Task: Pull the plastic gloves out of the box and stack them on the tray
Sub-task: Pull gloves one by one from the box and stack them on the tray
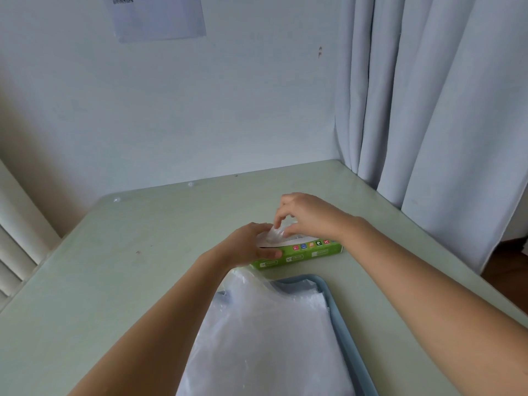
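A green glove box (308, 254) lies flat on the table beyond the tray. My left hand (251, 244) rests over its left end, thumb against the front side, holding it down. My right hand (303, 214) hovers above the box's top opening and pinches a crumpled clear plastic glove (275, 234) that sticks out of it. Nearer to me, a light blue tray (338, 315) holds a stack of clear plastic gloves (265, 332) lying flat; my left forearm crosses over the stack's left edge.
The pale green table (137, 270) stands in a corner against a white wall. Grey curtains (434, 110) hang at the right and touch the table's far right corner. A radiator or slatted panel (14, 252) sits at the left.
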Tool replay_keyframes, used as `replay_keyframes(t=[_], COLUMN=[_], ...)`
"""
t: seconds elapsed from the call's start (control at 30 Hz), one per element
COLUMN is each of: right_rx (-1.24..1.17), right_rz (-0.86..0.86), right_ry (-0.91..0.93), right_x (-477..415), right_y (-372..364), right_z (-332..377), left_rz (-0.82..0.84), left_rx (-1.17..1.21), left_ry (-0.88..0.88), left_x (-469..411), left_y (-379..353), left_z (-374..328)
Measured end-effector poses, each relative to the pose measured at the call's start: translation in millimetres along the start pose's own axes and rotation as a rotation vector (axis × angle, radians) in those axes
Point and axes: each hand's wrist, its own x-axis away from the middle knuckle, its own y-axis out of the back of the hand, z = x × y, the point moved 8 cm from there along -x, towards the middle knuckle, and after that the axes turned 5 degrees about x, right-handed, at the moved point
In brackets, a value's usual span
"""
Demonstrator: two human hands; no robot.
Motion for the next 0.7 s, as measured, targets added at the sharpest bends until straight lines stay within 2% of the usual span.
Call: replay_keyframes(t=[0.13, 0.43, 0.6, 0.7], right_rx=[0.103, 0.098, -0.067, -0.221], right_rz=[-0.092, -0.406, -0.542, -0.623], right_ry=[0.018, 0.132, 0.032, -0.108], right_x=[2, 11, 13, 16], right_y=[2, 8, 14, 21], right_z=[8, 18, 10, -4], left_rz=[0.0, -0.002, -0.01, -0.007], left_rx=[-0.006, -0.015, 0.015, 0.074], left_ry=[0.024, 0.007, 0.001, -0.02], left_x=[0, -5, -5, -3], left_y=[0, -1, 1, 2], left_z=[5, 7, 7, 4])
